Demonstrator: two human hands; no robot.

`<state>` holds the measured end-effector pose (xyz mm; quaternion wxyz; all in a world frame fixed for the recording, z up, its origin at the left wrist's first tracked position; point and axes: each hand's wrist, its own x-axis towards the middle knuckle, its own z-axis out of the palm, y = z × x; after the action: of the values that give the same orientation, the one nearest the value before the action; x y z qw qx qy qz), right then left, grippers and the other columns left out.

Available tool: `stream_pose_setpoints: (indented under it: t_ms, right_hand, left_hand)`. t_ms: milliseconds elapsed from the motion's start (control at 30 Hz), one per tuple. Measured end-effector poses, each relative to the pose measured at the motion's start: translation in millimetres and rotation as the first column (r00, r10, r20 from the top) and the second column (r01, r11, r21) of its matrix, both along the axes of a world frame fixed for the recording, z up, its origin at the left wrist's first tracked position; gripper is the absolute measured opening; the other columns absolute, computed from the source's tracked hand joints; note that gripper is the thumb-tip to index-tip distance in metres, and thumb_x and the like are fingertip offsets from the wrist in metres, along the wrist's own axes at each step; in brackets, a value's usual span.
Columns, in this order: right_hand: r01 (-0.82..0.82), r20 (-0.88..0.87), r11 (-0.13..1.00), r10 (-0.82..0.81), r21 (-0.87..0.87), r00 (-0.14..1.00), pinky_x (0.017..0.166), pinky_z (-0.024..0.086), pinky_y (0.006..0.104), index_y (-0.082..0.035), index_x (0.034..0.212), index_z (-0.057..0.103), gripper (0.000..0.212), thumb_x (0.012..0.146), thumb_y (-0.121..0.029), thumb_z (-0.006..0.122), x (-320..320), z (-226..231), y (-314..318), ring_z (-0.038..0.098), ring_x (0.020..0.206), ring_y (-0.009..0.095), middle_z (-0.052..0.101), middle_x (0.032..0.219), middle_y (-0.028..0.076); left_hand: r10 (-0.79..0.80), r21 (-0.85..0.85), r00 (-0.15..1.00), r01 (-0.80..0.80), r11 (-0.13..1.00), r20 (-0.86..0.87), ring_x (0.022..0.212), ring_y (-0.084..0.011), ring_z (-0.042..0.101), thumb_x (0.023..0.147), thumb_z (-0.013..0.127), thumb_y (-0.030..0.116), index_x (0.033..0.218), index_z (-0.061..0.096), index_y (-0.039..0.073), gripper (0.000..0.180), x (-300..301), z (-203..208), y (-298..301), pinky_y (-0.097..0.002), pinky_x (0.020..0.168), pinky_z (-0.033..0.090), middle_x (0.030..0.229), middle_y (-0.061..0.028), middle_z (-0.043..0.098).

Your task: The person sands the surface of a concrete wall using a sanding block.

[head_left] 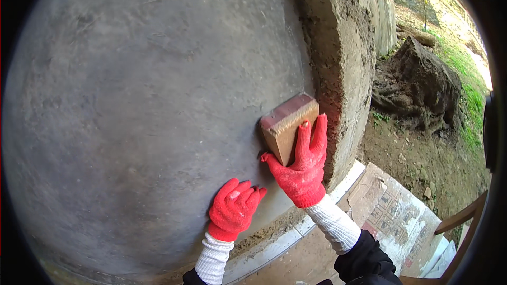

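Note:
A smooth grey plastered wall (148, 100) fills the left and middle of the view. Near its right edge, my right hand (302, 175) in a red glove grips a sanding block (291, 125), a tan wedge-shaped piece with a dark red strip along its top, pressed against the wall. The thumb lies on the block's left side and the fingers spread over its right. Lower and to the left, my left hand (233, 210), also red-gloved, rests on the wall with fingers slightly bent and apart, and no held thing shows in it.
A rough, broken concrete edge (346, 58) borders the wall on the right. Below lies a pale ledge (274, 248) and a stained printed board (396, 211). A brown curved wooden piece (462, 219) stands lower right; a tree stump (420, 84) sits on soil beyond.

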<state>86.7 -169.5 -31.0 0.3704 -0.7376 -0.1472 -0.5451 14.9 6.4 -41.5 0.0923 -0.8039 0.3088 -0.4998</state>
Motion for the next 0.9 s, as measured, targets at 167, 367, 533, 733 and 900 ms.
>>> stream_pose_setpoints:
  t_ms: [167,367,533,733,900]
  right_hand:
    - [-0.034,-0.074,0.990,0.024,-0.135,0.997,0.090,0.042,0.0668,-0.006,0.150,0.018,0.124,0.058,-0.041,0.092,-14.7,-165.2,-5.8,0.042,0.119,0.060,0.031,0.138,0.043]
    - [-0.003,-0.025,0.992,0.000,-0.127,1.000,0.091,0.044,0.0630,-0.005,0.142,0.032,0.110,0.057,-0.040,0.092,-8.8,-98.0,-19.1,0.044,0.118,0.058,0.031,0.140,0.041]
    - [-0.021,-0.051,0.999,0.023,0.035,0.998,0.097,0.042,0.0595,-0.006,0.137,0.043,0.097,0.058,-0.034,0.091,-3.3,25.7,-11.3,0.045,0.120,0.058,0.034,0.141,0.039]
    - [-0.012,0.001,0.995,0.012,-0.102,1.000,0.091,0.043,0.0651,-0.011,0.145,0.029,0.112,0.057,-0.043,0.091,-6.5,-143.8,-12.3,0.042,0.120,0.059,0.032,0.139,0.041]
    - [-0.051,-0.050,0.982,0.042,-0.183,0.998,0.090,0.045,0.0622,-0.010,0.136,0.038,0.102,0.056,-0.041,0.093,-9.2,-121.7,-24.1,0.046,0.116,0.058,0.035,0.137,0.041]
  left_hand:
    - [-0.063,-0.002,0.998,0.063,0.998,0.002,0.093,-0.0212,0.060,0.076,0.083,0.014,0.089,0.062,0.009,0.026,4.2,7.1,-12.1,-0.0389,0.088,0.052,0.092,-0.0053,0.061]
    - [-0.064,-0.031,0.998,0.063,0.998,-0.003,0.095,-0.0211,0.060,0.073,0.085,0.014,0.093,0.063,0.010,0.031,2.5,2.4,-13.9,-0.0405,0.088,0.052,0.094,-0.0040,0.062]
    - [-0.023,-0.005,1.000,0.023,1.000,-0.001,0.097,-0.0203,0.060,0.070,0.087,0.014,0.096,0.063,0.012,0.036,-0.1,0.5,-6.3,-0.0421,0.088,0.052,0.096,-0.0029,0.063]
    - [-0.079,-0.030,0.997,0.079,0.996,-0.014,0.095,-0.0194,0.061,0.070,0.087,0.013,0.096,0.062,0.011,0.036,5.7,0.3,-12.7,-0.0415,0.087,0.052,0.093,-0.0015,0.063]
    - [-0.088,-0.020,0.994,0.087,0.996,-0.060,0.093,-0.0197,0.061,0.071,0.086,0.013,0.097,0.062,0.012,0.036,6.5,-2.3,-5.8,-0.0414,0.087,0.052,0.092,-0.0013,0.063]
